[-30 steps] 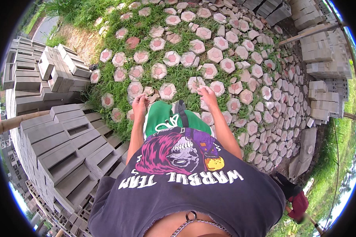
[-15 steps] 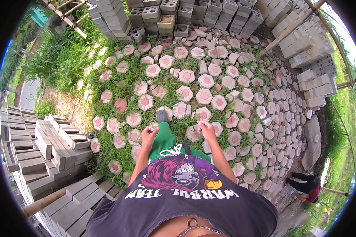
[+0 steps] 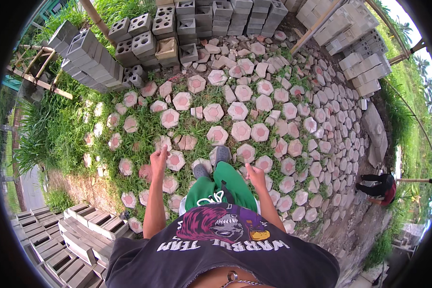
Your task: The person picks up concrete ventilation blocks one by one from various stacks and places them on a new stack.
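My left hand [image 3: 159, 159] hangs in the air at my left front, fingers loosely curled and nothing visible in them. My right hand [image 3: 255, 175] is likewise curled in front of my right side, without a visible object. Both hands are above a grassy ground set with hexagonal paving stones [image 3: 240, 130], pale with pinkish centres; neither touches one. Between my hands are my green trousers [image 3: 228, 178]. My grey clogs [image 3: 222, 154] show at their ends, the right foot farther forward than the left.
Hollow concrete blocks [image 3: 143, 42] stand stacked along the far side, and more block stacks [image 3: 88, 62] rise at far left. Near left lie long rows of grey blocks [image 3: 79, 240]. A wooden pole [image 3: 316, 28] leans at far right. Another person [image 3: 381, 188] bends down at the right.
I have stepped forward, and the block stacks at the far side are nearer. My left hand has swung forward and left. Both clogs now show instead of one.
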Action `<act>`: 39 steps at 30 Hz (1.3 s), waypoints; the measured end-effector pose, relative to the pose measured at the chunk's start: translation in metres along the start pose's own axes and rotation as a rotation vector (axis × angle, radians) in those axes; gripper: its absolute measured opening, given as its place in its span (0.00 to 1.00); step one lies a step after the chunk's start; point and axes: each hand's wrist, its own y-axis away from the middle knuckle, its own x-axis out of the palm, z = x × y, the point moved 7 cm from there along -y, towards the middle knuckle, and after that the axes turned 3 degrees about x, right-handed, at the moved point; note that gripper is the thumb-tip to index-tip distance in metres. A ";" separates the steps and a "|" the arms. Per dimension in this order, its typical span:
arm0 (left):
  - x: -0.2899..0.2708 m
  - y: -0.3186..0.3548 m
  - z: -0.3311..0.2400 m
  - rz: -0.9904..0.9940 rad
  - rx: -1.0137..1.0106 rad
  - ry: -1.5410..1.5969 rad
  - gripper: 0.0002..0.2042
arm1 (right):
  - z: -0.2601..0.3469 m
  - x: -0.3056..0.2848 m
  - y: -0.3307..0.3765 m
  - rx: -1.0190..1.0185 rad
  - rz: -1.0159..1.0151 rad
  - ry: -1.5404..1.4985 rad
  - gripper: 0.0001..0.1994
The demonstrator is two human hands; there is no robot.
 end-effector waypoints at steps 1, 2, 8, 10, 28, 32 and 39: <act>0.007 -0.009 0.001 0.025 -0.042 0.011 0.21 | -0.003 0.000 -0.004 0.016 -0.009 0.019 0.23; 0.011 -0.021 0.009 0.023 -0.043 0.006 0.21 | -0.001 0.003 -0.010 0.022 -0.008 0.038 0.25; 0.074 -0.051 0.008 0.047 -0.158 0.136 0.22 | 0.023 0.016 -0.081 0.107 -0.054 -0.164 0.22; 0.090 -0.066 0.005 0.084 -0.178 0.204 0.18 | 0.044 0.019 -0.122 0.050 -0.021 -0.165 0.19; 0.121 -0.257 -0.112 -0.128 0.010 0.135 0.11 | 0.284 -0.020 -0.421 -0.065 0.055 -0.108 0.26; 0.125 -0.301 -0.111 -0.152 -0.054 0.179 0.09 | 0.285 0.003 -0.459 -0.016 0.086 -0.216 0.19; 0.140 -0.446 -0.126 -0.175 -0.210 0.128 0.08 | 0.305 0.051 -0.510 0.069 0.022 -0.172 0.17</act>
